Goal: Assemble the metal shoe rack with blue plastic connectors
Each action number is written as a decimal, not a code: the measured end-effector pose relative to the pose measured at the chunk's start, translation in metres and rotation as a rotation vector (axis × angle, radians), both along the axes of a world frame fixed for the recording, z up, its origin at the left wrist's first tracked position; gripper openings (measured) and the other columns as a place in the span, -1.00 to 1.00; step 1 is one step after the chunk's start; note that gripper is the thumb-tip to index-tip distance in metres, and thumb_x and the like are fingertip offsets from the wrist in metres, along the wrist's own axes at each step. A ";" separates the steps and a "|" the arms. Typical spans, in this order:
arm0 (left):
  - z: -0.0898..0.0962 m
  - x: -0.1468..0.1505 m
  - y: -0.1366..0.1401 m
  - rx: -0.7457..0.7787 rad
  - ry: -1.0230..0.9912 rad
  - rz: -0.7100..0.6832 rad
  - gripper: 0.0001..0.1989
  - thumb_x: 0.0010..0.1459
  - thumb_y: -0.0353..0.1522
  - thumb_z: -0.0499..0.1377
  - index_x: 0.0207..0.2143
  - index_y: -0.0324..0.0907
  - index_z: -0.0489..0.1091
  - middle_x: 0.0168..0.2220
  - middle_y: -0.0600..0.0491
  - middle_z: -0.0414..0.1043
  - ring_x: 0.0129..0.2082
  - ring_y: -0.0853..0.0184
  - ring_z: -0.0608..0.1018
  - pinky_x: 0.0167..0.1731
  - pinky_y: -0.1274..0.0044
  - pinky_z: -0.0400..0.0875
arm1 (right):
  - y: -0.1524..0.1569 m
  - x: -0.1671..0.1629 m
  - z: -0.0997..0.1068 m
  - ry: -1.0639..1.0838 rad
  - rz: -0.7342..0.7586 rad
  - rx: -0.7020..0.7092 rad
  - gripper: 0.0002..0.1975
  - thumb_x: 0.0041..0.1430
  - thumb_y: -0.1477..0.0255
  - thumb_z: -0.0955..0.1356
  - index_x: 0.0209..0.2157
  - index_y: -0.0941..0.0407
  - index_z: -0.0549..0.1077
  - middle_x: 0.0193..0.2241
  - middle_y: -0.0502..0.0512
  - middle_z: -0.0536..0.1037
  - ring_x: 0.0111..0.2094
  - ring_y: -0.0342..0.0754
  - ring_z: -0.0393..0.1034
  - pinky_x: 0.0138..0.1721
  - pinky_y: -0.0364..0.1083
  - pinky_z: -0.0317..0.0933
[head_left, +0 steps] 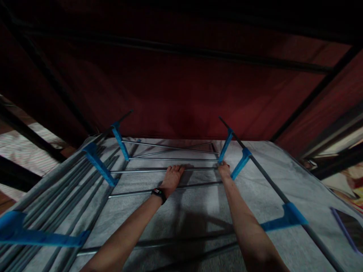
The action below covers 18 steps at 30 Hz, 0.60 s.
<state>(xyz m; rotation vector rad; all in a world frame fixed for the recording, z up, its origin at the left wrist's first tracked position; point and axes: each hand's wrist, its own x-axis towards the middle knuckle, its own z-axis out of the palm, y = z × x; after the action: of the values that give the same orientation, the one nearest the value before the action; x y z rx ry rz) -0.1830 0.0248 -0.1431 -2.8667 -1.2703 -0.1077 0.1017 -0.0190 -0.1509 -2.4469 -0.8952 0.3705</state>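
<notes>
A metal rack of thin grey rods [170,170] with blue plastic brackets [100,169] lies spread over a grey-white cloth surface [266,196]. My left hand [172,177], with a dark watch [159,194] on its wrist, rests flat with fingers spread on the cloth between two cross rods. My right hand [224,169] is closed around the end of a rod where it meets a blue bracket [240,163] on the right side rail.
A dark red fabric wall [181,87] with black poles [314,94] rises behind and above the rack. A bundle of several loose grey rods [56,192] lies at the left. Striped cloth [19,151] shows at the far left, patterned fabric [348,181] at the far right.
</notes>
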 end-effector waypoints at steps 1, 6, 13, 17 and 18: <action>0.004 -0.001 -0.002 0.007 -0.009 -0.009 -0.45 0.28 -0.62 -0.03 0.26 -0.16 0.30 0.07 -0.16 0.45 0.08 0.12 0.45 0.14 0.28 0.20 | -0.007 -0.004 -0.001 0.000 0.003 0.025 -0.63 0.35 0.46 0.32 0.16 0.19 0.42 0.06 0.22 0.51 0.06 0.03 0.45 0.11 0.07 0.37; 0.021 -0.004 -0.014 0.104 -0.057 -0.103 -0.47 0.30 -0.60 -0.04 0.27 -0.17 0.30 0.03 -0.14 0.46 0.05 0.11 0.45 0.11 0.28 0.21 | -0.063 -0.038 -0.023 -0.077 0.060 0.253 -0.41 0.15 0.62 0.19 0.23 0.32 0.36 0.27 0.39 0.33 0.32 0.06 0.21 0.35 -0.03 0.11; 0.052 0.002 -0.030 0.235 -0.038 -0.219 -0.63 0.33 -0.54 0.01 0.13 -0.24 0.40 -0.06 -0.13 0.50 -0.04 0.13 0.49 0.00 0.29 0.26 | -0.098 -0.082 -0.039 -0.268 0.298 0.433 -0.39 0.16 0.59 0.15 0.25 0.21 0.33 0.32 0.38 0.25 0.38 0.15 0.09 0.33 0.19 0.14; 0.087 0.006 -0.060 0.324 0.011 -0.291 -0.74 0.32 -0.53 0.06 -0.02 -0.25 0.46 -0.13 -0.09 0.51 -0.09 0.19 0.50 -0.02 0.34 0.28 | -0.111 -0.090 -0.033 -0.261 0.339 0.437 -0.45 0.19 0.50 0.17 0.20 0.20 0.37 0.17 0.37 0.40 0.27 0.18 0.26 0.26 0.20 0.22; 0.099 0.006 -0.068 0.346 0.018 -0.310 -0.76 0.32 -0.53 0.07 -0.04 -0.26 0.47 -0.15 -0.08 0.52 -0.11 0.20 0.50 -0.03 0.35 0.29 | -0.116 -0.091 -0.032 -0.248 0.354 0.454 -0.45 0.20 0.47 0.18 0.21 0.17 0.36 0.15 0.35 0.42 0.24 0.19 0.28 0.25 0.22 0.24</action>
<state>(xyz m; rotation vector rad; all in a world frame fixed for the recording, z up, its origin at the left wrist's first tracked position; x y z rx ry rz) -0.1775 -0.0428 -0.0436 -2.7224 -0.7083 -0.2718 0.0111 -0.1355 -0.1829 -1.9412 -1.3573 -0.0247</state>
